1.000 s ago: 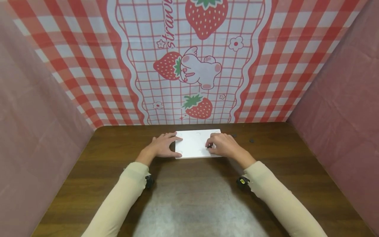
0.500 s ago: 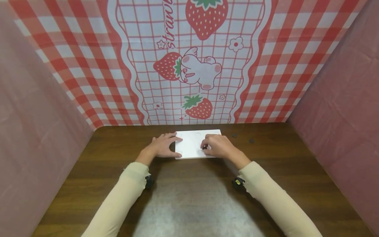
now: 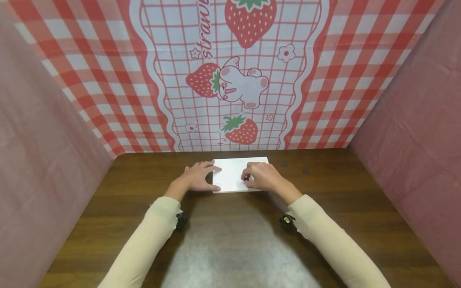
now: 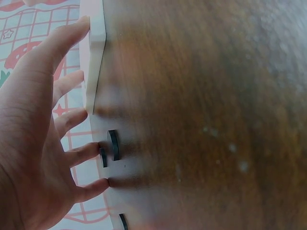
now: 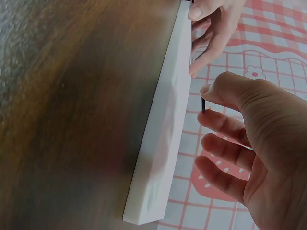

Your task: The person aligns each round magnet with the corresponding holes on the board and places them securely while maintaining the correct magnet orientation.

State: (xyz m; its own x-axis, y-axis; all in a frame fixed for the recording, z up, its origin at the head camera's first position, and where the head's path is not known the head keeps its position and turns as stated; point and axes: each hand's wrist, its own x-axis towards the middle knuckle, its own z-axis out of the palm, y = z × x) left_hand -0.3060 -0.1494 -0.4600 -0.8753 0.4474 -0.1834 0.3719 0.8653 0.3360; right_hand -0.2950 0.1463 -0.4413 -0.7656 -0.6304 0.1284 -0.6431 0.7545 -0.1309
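Observation:
A white rectangular board (image 3: 230,174) with faint round recesses lies near the back of the table. My left hand (image 3: 198,176) is spread at the board's left end, with thumb and fingertips touching its edge and top. Over the board's right half, my right hand (image 3: 265,176) pinches a small black disc (image 5: 203,104) between thumb and index finger. In the right wrist view the disc stands edge-on, apart from the board, while the other fingers are loosely bent. The left wrist view shows more black discs (image 4: 113,145) on the table by the left fingertips; the head view hides these.
Two dark discs lie right of the board, one nearer (image 3: 285,164) and one farther out (image 3: 305,171). A strawberry-print cloth (image 3: 237,80) hangs behind the brown wooden table (image 3: 230,240). Pink cloth (image 3: 414,120) hangs at both sides.
My right hand has moved left over the board with the black disc, from near its right end toward the middle. My left hand has stayed in place.

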